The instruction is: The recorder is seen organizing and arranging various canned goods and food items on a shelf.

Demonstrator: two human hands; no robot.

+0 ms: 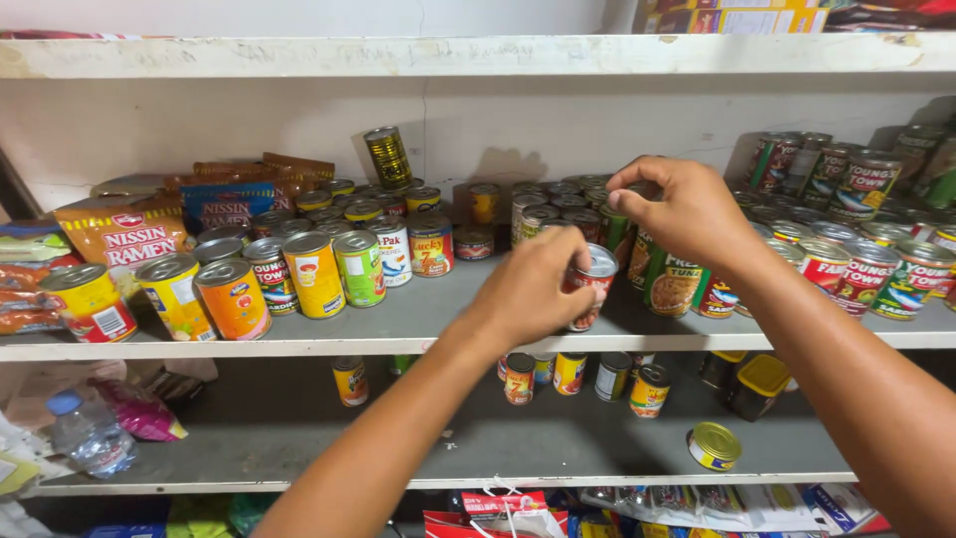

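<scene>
The red-labelled can [595, 284] sits just right of the frame's centre, at the front of the middle shelf [428, 319], tilted so its long axis leans and its silver lid faces up and to the right. The left hand [533, 289] comes up from the lower middle of the frame on a long bare forearm and wraps its fingers around the can's left side, gripping it. The right hand [687, 211], reaching in from the lower right, hovers just above and right of it with thumb and forefinger pinched together over the tops of the green-labelled cans [669, 284]; whether they hold anything cannot be told. Left of centre stands a row of upright yellow, orange and green cans [234, 294], with a dark gold can [387, 156] tilted atop the stack behind them. At the far left lie flat orange noodle packets [124, 234]. At the right edge, red and green cans [866, 274] crowd together. On the lower shelf, small cans [568, 374] stand below the hands, a gold-lidded tin [714, 445] lies on its side, and a plastic water bottle [90, 433] lies at the lower left.
</scene>
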